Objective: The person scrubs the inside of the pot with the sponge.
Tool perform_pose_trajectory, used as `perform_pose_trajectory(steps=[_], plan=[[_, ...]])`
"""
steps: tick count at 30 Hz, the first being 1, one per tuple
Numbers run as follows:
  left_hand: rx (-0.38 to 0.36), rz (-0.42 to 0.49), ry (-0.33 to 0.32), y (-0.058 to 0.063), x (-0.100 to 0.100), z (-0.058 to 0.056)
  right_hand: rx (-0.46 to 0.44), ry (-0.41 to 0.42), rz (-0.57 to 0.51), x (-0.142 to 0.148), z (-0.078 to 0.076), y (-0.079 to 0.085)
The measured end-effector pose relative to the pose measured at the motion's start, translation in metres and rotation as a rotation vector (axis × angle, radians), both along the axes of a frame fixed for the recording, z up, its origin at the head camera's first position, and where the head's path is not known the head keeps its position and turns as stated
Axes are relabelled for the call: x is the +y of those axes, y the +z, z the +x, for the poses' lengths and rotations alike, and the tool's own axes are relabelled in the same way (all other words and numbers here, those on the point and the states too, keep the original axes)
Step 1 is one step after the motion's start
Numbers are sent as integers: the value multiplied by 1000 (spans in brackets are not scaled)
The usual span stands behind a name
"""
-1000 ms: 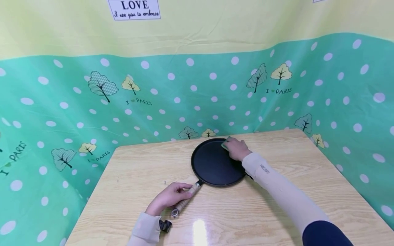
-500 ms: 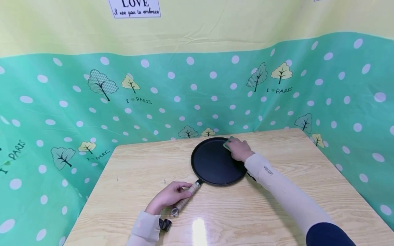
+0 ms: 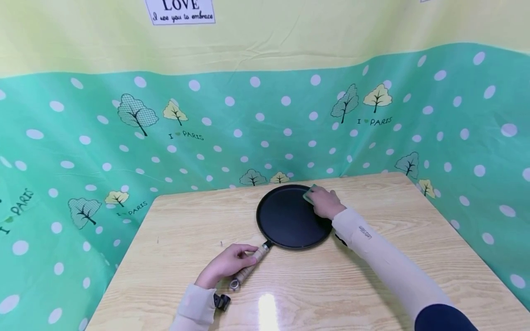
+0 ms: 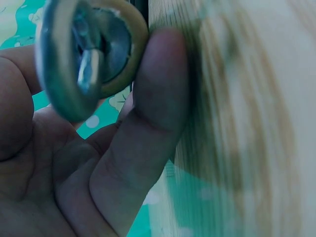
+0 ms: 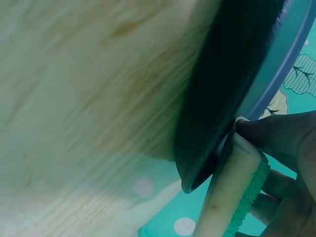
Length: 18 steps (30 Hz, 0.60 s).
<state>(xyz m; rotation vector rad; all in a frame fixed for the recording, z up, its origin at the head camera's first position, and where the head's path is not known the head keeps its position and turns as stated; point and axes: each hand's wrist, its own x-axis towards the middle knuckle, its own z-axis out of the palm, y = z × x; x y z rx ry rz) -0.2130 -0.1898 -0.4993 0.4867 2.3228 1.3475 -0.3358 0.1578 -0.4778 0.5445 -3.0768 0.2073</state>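
Note:
A round black frying pan (image 3: pixel 290 218) lies flat on the wooden table, its handle (image 3: pixel 244 275) pointing toward the near left. My left hand (image 3: pixel 229 263) holds that handle between thumb and fingers. The metal hanging ring (image 4: pixel 69 64) at the handle's end shows large in the left wrist view. At the pan's far right rim, my right hand (image 3: pixel 325 202) grips a sponge (image 5: pixel 229 192) with a pale yellow body and a green scouring side. The sponge's pale face is against the rim of the pan. In the head view only a green edge of it shows.
The wooden table (image 3: pixel 190 225) reaches back to a green dotted curtain (image 3: pixel 223 124) that hangs behind it and on both sides. A bright light reflection lies on the table's near part.
My right hand has moved slightly right and toward me along the pan's rim, with the sponge in it. The left hand keeps its hold on the handle, and the pan stays put.

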Motion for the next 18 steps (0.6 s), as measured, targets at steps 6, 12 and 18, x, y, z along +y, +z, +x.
perform_pose_trajectory(steps=[6, 12, 18], plan=[[-6, -2, 6, 0, 0, 0, -8, 5, -2, 4, 3, -1], [-23, 12, 7, 1, 0, 1, -13, 5, -11, 9, 6, -1], [-22, 12, 7, 1, 0, 0, -7, 13, -6, 12, 11, 2]])
